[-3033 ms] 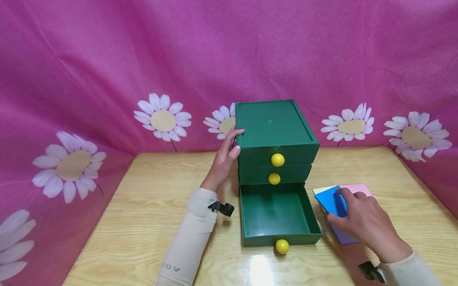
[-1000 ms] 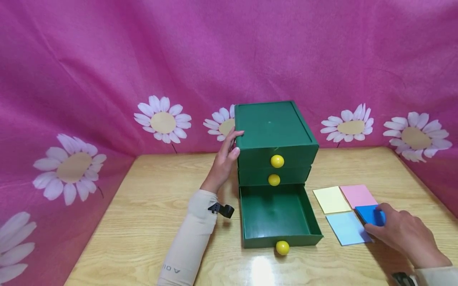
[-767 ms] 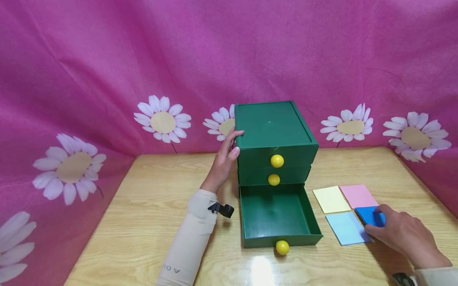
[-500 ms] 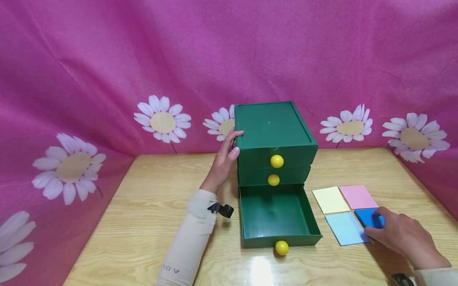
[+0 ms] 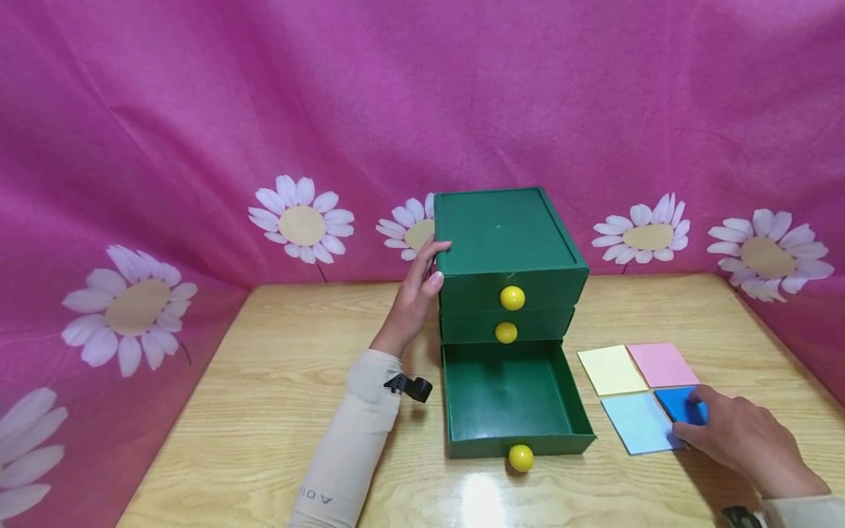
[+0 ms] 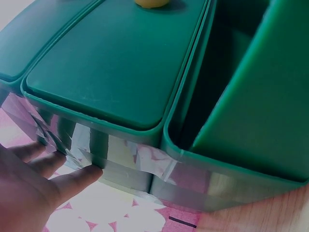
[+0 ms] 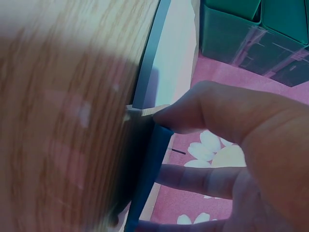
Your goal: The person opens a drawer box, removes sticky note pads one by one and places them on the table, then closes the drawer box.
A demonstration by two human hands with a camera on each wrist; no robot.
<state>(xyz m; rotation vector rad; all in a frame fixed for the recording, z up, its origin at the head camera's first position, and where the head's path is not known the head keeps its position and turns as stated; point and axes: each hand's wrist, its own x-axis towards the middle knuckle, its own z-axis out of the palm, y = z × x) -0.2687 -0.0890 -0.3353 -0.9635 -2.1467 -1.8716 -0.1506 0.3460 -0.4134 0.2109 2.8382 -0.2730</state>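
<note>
My right hand [image 5: 752, 440] holds a dark blue sticky note pad [image 5: 678, 407] by its edges, low over the table. In the right wrist view, the thumb presses one edge of this blue pad [image 7: 150, 169] while fingers reach along its far side. Yellow [image 5: 611, 369], pink [image 5: 662, 364] and light blue [image 5: 640, 423] sticky note pads lie flat next to it, together making a square. My left hand [image 5: 409, 312] rests against the left side of a green drawer cabinet [image 5: 505, 231], fingertips at its upper edge. The cabinet's bottom drawer [image 5: 511, 396] is pulled out with nothing inside.
Yellow round knobs mark the drawers, the lowest knob [image 5: 521, 458] jutting toward the front of the wooden table [image 5: 284, 367]. The upper two drawers are closed. A pink cloth with daisies [image 5: 370, 110] hangs behind and along both sides.
Three seconds ago the blue pad was tilted above the left pads; my right hand has brought it right and down beside the light blue one, then lowered it slightly. The left hand stays put.
</note>
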